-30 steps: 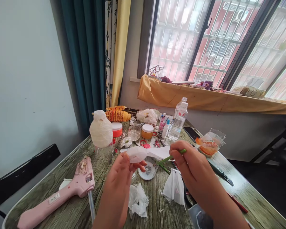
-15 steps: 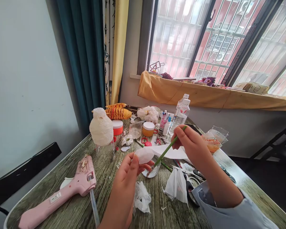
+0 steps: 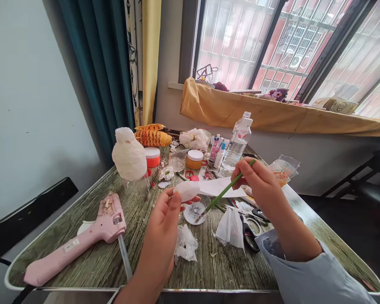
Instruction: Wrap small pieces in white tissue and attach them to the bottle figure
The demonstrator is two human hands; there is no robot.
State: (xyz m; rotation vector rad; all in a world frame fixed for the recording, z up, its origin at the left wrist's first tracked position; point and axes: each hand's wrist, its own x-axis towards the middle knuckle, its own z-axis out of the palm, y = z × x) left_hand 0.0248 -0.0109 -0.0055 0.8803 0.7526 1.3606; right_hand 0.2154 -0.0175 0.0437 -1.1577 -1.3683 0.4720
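Note:
My left hand (image 3: 164, 215) pinches a white oval piece (image 3: 186, 191), thin and rounded like a petal, between thumb and fingers. In my right hand (image 3: 256, 179) is a green-handled paintbrush (image 3: 224, 191), slanting down to the left. Its bristles reach into a small shallow clear dish (image 3: 194, 212) on the table, just right of my left fingers. Behind the oval piece lies a white paper strip (image 3: 220, 187). Crumpled white tissue (image 3: 186, 244) sits below the dish, and a folded white tissue piece (image 3: 230, 228) is to its right, beside black-handled scissors (image 3: 250, 236).
A pink glue gun (image 3: 82, 240) lies at the left. Further back stand a wrapped cream-white form (image 3: 129, 156) on a clear cup, an orange-red jar (image 3: 152, 158), a yellow jar (image 3: 194, 160) and clear bottles (image 3: 239, 143). Plastic packets (image 3: 283, 169) lie near the right edge.
The camera view has tilted downward, so the table sits higher in the picture. The brush tip stays at the dish, and the oval piece stays in my left hand.

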